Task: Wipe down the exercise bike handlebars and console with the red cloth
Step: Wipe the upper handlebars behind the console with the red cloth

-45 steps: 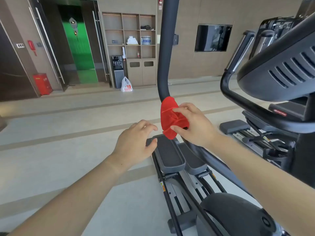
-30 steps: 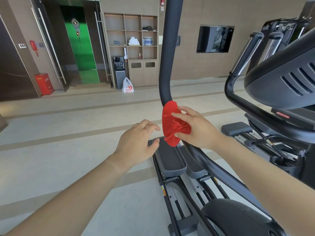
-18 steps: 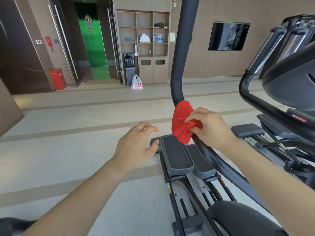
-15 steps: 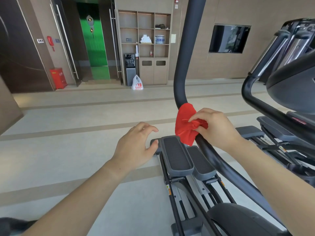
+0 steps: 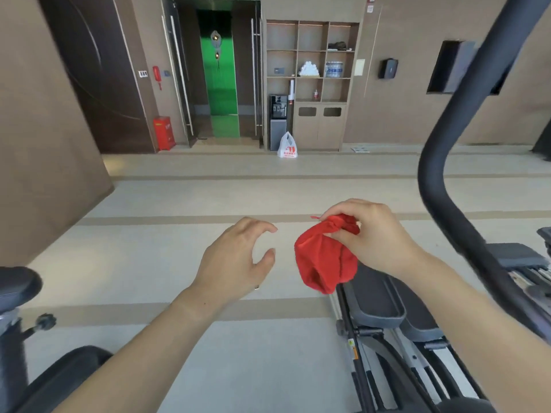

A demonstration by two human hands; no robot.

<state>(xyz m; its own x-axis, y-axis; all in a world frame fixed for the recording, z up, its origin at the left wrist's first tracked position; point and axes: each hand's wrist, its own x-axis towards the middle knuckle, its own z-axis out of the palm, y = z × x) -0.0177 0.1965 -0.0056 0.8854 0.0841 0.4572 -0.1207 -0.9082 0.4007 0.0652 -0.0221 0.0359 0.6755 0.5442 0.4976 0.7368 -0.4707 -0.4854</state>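
Note:
My right hand [image 5: 374, 234] pinches the top of the red cloth [image 5: 326, 260], which hangs bunched in the air, clear of the machine. The black curved handlebar [image 5: 438, 162] rises at the right, apart from the cloth. My left hand [image 5: 235, 263] hovers just left of the cloth with fingers loosely curved and holds nothing. The console is out of view.
Grey foot pedals [image 5: 375, 299] and the machine's rails lie below my right arm. Part of another black machine [image 5: 21, 296] sits at the lower left. Far back stand a shelf unit [image 5: 310, 84], a white plastic bag [image 5: 287, 146] and a red box [image 5: 162, 132].
My right hand has lifted the cloth off the handlebar and drawn it left. The view has swung left, so the handlebar now sits at the right and the console is gone.

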